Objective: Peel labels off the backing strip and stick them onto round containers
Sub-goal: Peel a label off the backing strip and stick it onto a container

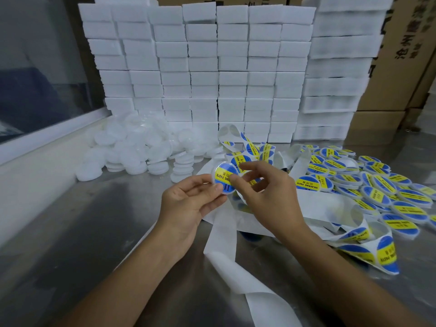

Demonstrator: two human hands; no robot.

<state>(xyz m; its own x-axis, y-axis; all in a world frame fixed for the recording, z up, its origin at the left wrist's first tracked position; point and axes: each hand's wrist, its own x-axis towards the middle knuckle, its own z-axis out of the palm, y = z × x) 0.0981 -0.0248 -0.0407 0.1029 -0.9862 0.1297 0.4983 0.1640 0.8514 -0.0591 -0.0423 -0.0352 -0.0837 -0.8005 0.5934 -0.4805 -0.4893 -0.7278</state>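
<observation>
My left hand [188,204] holds a round clear container [223,179] by its edge, above the steel table. A blue and yellow "soldering paste" label covers its top. My right hand [266,197] presses a thumb onto that label, its other fingers curled loosely above. The white backing strip [224,234] loops under both hands and trails toward me, with more labels on it at the right [379,253] and behind the hands [250,147].
A heap of unlabelled white containers [136,149] lies at the back left. Several labelled containers [377,185] are spread at the right. White foam blocks [207,67] are stacked along the back, cardboard boxes [405,67] beyond. The steel table [94,232] has a raised ledge at left.
</observation>
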